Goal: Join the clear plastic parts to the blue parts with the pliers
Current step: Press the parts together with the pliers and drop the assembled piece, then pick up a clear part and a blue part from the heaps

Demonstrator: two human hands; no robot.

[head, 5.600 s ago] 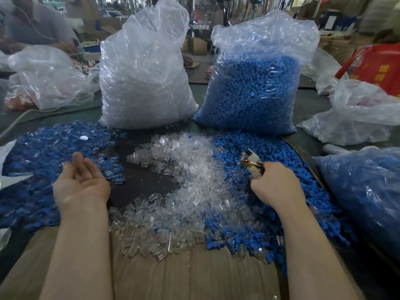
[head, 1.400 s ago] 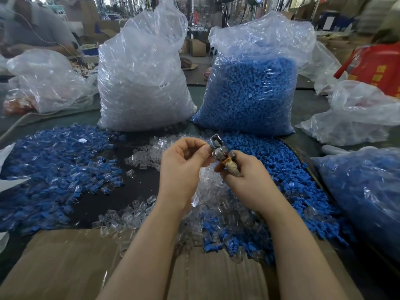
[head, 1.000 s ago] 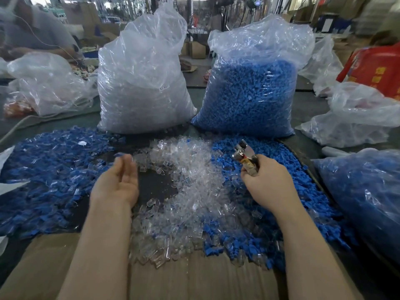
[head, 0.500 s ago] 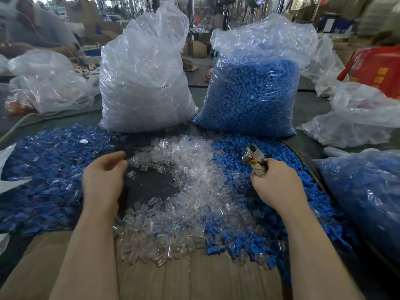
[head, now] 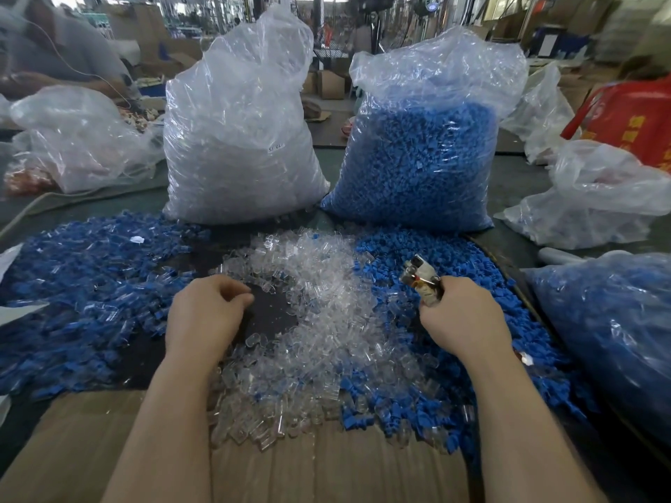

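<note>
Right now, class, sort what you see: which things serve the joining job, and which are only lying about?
For the job:
pliers in the right hand
left hand
loose clear parts
loose blue parts
joined pieces

Lying about:
red bag
crumpled bag
cardboard

Two bare forearms, no sleeves; left hand and right hand without gloves, rings or watch.
</note>
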